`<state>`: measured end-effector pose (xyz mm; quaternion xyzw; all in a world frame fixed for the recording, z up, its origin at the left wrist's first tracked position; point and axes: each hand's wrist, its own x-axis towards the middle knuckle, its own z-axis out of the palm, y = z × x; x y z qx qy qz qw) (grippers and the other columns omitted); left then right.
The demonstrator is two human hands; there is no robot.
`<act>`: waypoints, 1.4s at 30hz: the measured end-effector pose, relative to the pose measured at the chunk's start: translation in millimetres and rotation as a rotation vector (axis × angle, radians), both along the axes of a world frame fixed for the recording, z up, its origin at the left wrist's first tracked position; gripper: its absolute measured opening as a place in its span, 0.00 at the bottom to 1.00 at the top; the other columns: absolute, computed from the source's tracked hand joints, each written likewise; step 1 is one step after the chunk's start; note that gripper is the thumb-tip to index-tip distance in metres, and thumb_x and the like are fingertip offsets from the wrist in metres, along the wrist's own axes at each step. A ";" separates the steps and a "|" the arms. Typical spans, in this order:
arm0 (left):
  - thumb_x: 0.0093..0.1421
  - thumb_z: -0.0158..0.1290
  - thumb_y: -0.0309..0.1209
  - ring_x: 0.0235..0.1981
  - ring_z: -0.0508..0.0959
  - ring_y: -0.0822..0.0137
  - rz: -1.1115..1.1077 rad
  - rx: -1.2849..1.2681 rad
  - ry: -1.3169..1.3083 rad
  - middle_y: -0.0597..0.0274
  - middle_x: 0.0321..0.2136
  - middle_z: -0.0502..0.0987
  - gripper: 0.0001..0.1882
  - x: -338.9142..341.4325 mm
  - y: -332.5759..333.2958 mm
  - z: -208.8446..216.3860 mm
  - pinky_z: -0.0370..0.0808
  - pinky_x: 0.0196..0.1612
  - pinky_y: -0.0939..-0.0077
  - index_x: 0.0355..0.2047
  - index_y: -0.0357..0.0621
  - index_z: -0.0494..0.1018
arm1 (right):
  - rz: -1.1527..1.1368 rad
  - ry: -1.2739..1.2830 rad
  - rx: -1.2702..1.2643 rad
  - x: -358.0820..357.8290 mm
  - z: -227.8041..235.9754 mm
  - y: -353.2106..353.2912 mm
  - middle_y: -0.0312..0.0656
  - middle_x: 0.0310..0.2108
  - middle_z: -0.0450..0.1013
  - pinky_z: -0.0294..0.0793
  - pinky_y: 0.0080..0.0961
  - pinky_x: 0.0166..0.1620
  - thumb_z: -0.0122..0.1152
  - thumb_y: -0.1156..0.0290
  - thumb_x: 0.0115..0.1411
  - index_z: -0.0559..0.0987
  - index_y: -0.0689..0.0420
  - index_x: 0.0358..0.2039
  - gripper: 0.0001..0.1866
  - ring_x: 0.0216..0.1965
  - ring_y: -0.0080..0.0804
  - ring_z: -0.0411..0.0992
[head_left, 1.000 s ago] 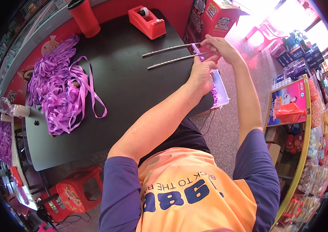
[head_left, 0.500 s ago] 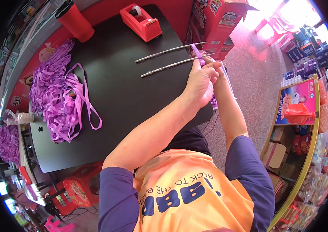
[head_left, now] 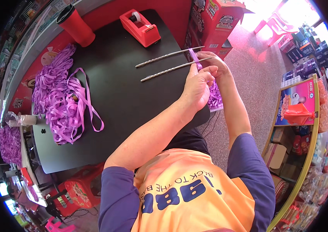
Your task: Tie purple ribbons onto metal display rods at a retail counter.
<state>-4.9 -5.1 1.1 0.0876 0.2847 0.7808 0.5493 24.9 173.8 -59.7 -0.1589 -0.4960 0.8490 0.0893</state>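
Two long metal drill bits [head_left: 164, 72], spiral at one end, stretch side by side above the black table's right side. A narrow purple ribbon [head_left: 193, 56] crosses both near their smooth right ends. My left hand [head_left: 198, 87] has its fingers curled, their tips pinching at the ribbon beside the nearer bit. From the right, my right hand [head_left: 217, 65] reaches in with bent fingers closed near the same ribbon and the bit's end. Its fingertips are partly hidden. Below the hands, more purple ribbon [head_left: 214, 96] lies bunched in a pale container beyond the table edge.
On the black table [head_left: 121, 104] lies a big tangle of purple ribbon [head_left: 61, 104]. A red tape dispenser [head_left: 141, 29] and a red tumbler [head_left: 77, 27] stand at the back. Red stools [head_left: 81, 189] are at lower left. A goods shelf [head_left: 291, 143] stands to the right.
The right hand has shifted slightly up and its fingers now arch over the ribbon. The left hand has dropped a little, uncovering the bunched ribbon below. The view has tilted slightly.
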 end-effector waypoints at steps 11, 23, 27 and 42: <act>0.46 0.44 0.15 0.47 0.69 0.70 0.003 -0.034 -0.069 0.66 0.44 0.73 0.32 0.4 1.5 2.2 0.60 0.49 0.71 0.53 0.53 0.62 | 0.061 -0.001 -0.062 4.7 15.4 16.1 0.47 0.42 0.76 0.76 0.29 0.46 0.48 0.56 0.69 0.77 0.70 0.44 0.25 0.42 0.35 0.75; 0.48 0.44 0.17 0.48 0.69 0.69 0.004 -0.039 -0.051 0.66 0.44 0.72 0.28 1.3 1.3 2.3 0.60 0.50 0.67 0.51 0.52 0.63 | -0.159 -0.335 0.393 25.7 38.7 16.4 0.32 0.29 0.75 0.63 0.17 0.31 0.60 0.45 0.59 0.83 0.57 0.36 0.25 0.29 0.17 0.67; 0.48 0.45 0.17 0.48 0.69 0.69 -0.005 -0.047 -0.044 0.66 0.44 0.72 0.28 0.9 0.3 3.7 0.60 0.49 0.67 0.51 0.52 0.63 | -0.103 -0.321 0.351 17.6 36.8 19.8 0.33 0.31 0.76 0.64 0.17 0.30 0.65 0.53 0.58 0.82 0.58 0.37 0.19 0.30 0.17 0.69; 0.48 0.45 0.18 0.47 0.69 0.69 0.006 -0.021 -0.010 0.66 0.40 0.73 0.25 -0.6 1.9 -2.7 0.59 0.49 0.67 0.48 0.50 0.63 | -0.061 -0.220 0.106 19.0 23.7 24.8 0.33 0.33 0.77 0.68 0.19 0.32 0.65 0.61 0.59 0.81 0.58 0.37 0.13 0.33 0.20 0.73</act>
